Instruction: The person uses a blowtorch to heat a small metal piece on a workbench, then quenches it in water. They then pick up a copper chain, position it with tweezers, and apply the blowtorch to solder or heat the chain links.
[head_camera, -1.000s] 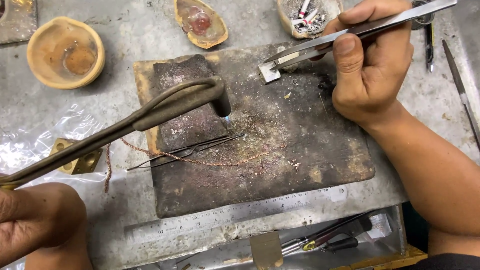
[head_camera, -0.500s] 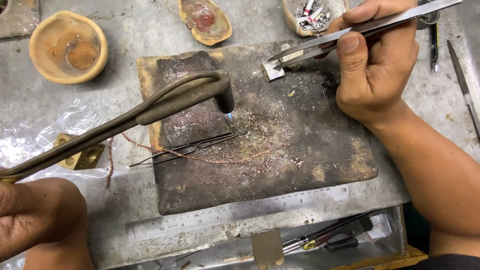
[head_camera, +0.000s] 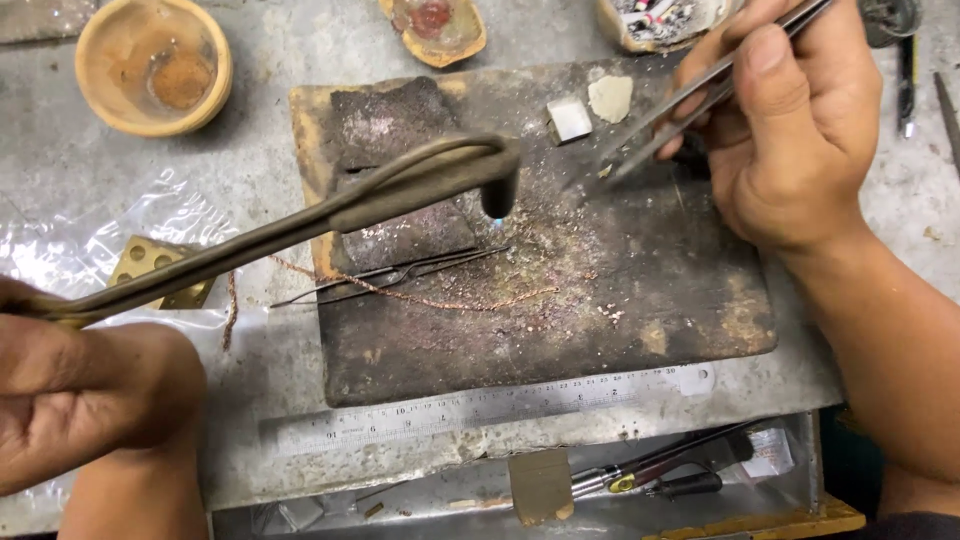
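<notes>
My left hand (head_camera: 80, 400) grips the long handle of a brass blowtorch (head_camera: 330, 210). Its bent nozzle hangs over a charred soldering board (head_camera: 620, 290) with a small blue flame at the tip. A thin copper-coloured chain (head_camera: 440, 300) lies on the board beside a pair of fine dark wire pins (head_camera: 400, 272), just below the flame. My right hand (head_camera: 800, 140) holds steel tweezers (head_camera: 680, 105), tips down on the board right of the nozzle. A small white block (head_camera: 570, 118) and a pale flake (head_camera: 610, 97) lie near those tips.
A tan round bowl (head_camera: 155, 65) stands at the back left, and a shell-like dish (head_camera: 435, 25) at the back middle. A steel ruler (head_camera: 480, 405) lies along the board's front. A drilled brass block (head_camera: 150, 265) rests on clear plastic. An open drawer (head_camera: 650, 475) holds tools.
The white block that sat at the tweezer tips now lies on the board. The tweezer tips have dropped to the board beside it. The torch flame stays over the chain.
</notes>
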